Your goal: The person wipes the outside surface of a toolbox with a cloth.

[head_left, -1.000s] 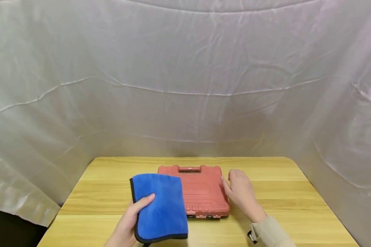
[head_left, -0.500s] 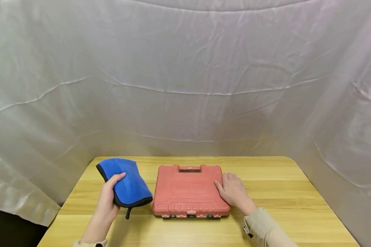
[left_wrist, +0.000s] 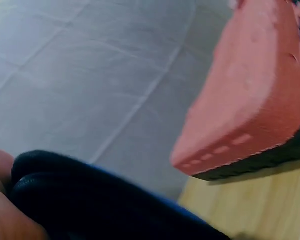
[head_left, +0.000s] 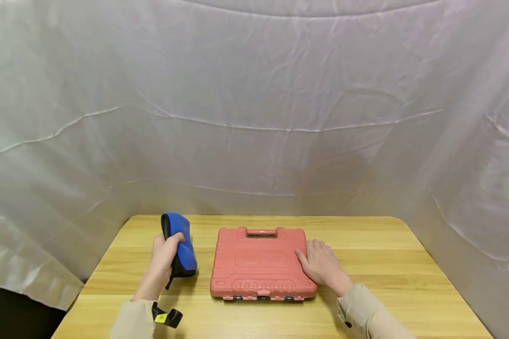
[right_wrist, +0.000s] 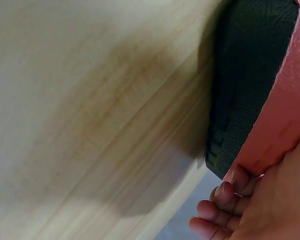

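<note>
At the left, a pale sleeve (head_left: 132, 322) carried a black wrist strap (head_left: 175, 318) with a yellow label. Forward of it, the left hand (head_left: 162, 256) gripped a folded blue cloth (head_left: 187, 252) with black edging; its fingers were clamped on the cloth, thumb on the blue face. The far-side fingers were hidden, so their exact placement could not be determined. The cloth was positioned left of the red case (head_left: 260, 260) and apart from it. The case lay flat on the wooden tabletop (head_left: 390, 273), handle (head_left: 261, 231) at the far edge, latches at the near edge. The right hand (head_left: 322, 264) rested against the case's right side, thumb on the lid, remaining fingers loosely extended and close together.
</note>
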